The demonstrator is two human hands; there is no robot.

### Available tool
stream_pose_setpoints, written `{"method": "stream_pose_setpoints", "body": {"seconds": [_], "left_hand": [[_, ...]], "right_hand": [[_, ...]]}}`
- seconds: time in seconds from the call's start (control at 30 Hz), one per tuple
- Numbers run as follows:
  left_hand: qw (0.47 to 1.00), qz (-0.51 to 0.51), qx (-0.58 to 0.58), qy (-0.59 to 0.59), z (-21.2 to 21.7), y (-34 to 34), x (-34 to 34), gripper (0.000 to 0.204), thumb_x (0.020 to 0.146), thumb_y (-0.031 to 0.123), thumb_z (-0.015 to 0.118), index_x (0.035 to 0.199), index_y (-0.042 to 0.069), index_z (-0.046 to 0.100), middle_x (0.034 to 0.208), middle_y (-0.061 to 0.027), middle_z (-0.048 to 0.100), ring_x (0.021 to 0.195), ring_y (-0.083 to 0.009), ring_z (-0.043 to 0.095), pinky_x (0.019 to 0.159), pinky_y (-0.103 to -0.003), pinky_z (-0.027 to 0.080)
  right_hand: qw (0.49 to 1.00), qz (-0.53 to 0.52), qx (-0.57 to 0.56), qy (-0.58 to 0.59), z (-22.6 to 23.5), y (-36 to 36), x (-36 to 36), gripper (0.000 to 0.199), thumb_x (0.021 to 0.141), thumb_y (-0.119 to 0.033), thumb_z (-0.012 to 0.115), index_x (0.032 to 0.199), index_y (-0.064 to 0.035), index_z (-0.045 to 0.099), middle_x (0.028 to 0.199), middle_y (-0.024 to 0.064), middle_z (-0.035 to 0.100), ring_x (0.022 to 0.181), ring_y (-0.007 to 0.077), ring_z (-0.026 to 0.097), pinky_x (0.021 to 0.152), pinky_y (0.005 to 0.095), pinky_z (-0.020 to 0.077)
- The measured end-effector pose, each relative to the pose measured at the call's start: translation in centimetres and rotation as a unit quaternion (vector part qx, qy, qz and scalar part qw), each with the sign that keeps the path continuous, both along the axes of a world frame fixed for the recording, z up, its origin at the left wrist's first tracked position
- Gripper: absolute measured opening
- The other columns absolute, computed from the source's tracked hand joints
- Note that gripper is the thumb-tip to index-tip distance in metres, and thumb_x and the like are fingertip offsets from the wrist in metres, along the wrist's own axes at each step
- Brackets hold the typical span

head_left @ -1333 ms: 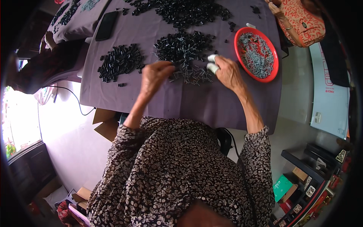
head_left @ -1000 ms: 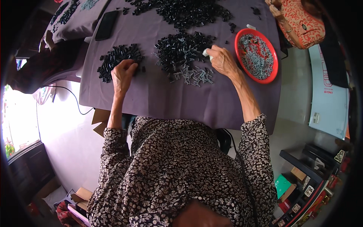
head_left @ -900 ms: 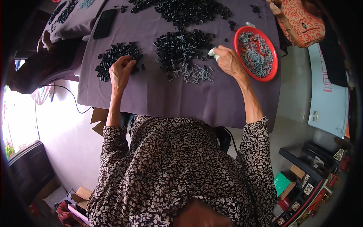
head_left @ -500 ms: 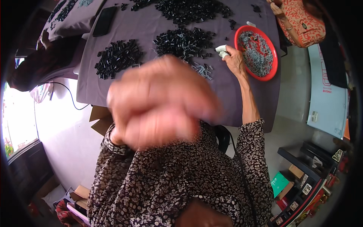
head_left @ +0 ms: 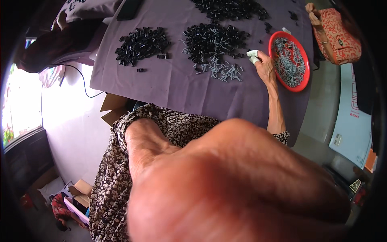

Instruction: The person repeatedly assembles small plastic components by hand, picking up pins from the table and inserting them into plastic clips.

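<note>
Fingers: those of the left hand (head_left: 238, 189) are out of sight, since only its blurred back shows, raised right up to the camera, so whether they are curled or loose cannot be told; the right hand (head_left: 264, 66) has its taped fingertips (head_left: 253, 55) bent down onto the cloth, and whether they pinch a piece cannot be told.
Left hand: fills the lower middle and right of the view, well above the table, with its forearm running back to a patterned sleeve (head_left: 161, 121).
Table: covered by a purple cloth (head_left: 161, 84) and stretching across the top of the view.
Red dish (head_left: 306, 64): round, filled with small grey parts, and just to the right of the right hand.
Middle pile (head_left: 213, 38): black pieces heaped just left of the right hand's fingertips.
Left pile (head_left: 141, 42): black pieces, well apart from both hands.
Far pile (head_left: 229, 8): more black pieces at the table's far edge.
Grey pieces (head_left: 223, 71): a small scatter on the cloth near the right hand, below the middle pile.
Other person: a hand (head_left: 311, 8) and an orange patterned sleeve (head_left: 338, 38) at the top right, beyond the dish.
</note>
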State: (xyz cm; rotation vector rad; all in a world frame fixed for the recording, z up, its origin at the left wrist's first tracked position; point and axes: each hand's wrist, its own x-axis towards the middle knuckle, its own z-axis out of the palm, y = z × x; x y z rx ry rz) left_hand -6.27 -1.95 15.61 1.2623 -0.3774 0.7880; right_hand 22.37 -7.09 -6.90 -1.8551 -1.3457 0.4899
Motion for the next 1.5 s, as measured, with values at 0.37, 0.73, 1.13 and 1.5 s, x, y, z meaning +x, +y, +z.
{"method": "stream_pose_setpoints", "body": {"seconds": [0.37, 0.73, 1.13, 1.5], "left_hand": [[0.998, -0.059, 0.012, 0.026, 1.8, 0.3, -0.7, 0.011, 0.079, 0.014, 0.059, 0.081, 0.003, 0.059, 0.08, -0.0107, 0.056, 0.061, -0.0182, 0.056, 0.054, -0.028, 0.049], [0.965, 0.155, 0.123, 0.172, -7.8, 1.6, 0.3, 0.016, 0.079, 0.013, 0.06, 0.087, 0.0, 0.063, 0.077, -0.0125, 0.063, 0.063, -0.0183, 0.06, 0.052, -0.028, 0.049], [0.84, 0.071, 0.113, 0.526, -16.3, 2.5, 2.0, 0.022, 0.079, 0.015, 0.06, 0.094, -0.001, 0.063, 0.084, -0.0108, 0.064, 0.079, -0.0172, 0.062, 0.071, -0.029, 0.049], [0.862, 0.084, 0.061, 0.496, -17.3, 3.0, 4.4, 0.027, 0.079, 0.018, 0.058, 0.096, -0.002, 0.062, 0.082, -0.0076, 0.063, 0.074, -0.0123, 0.058, 0.068, -0.026, 0.046]], "right_hand": [[0.996, -0.002, -0.033, -0.079, 1.2, 0.5, -1.3, 0.02, 0.076, -0.005, 0.059, 0.096, -0.007, 0.062, 0.079, 0.0081, 0.061, 0.066, 0.0167, 0.056, 0.06, 0.0276, 0.0436], [0.998, -0.01, -0.025, -0.055, 0.8, 0.6, -1.7, 0.021, 0.073, -0.01, 0.063, 0.094, -0.0068, 0.061, 0.073, 0.0088, 0.06, 0.063, 0.0216, 0.056, 0.06, 0.0322, 0.0438], [0.98, 0.038, -0.037, -0.192, 2.1, 1.5, -2.5, 0.014, 0.07, -0.008, 0.062, 0.081, -0.0017, 0.057, 0.07, 0.0135, 0.057, 0.064, 0.0296, 0.055, 0.059, 0.0393, 0.0435], [0.975, 0.093, -0.015, -0.203, 2.1, 1.7, -2.6, 0.014, 0.066, -0.007, 0.058, 0.073, -0.0001, 0.048, 0.071, 0.0166, 0.055, 0.07, 0.0343, 0.054, 0.064, 0.0433, 0.0415]]}}
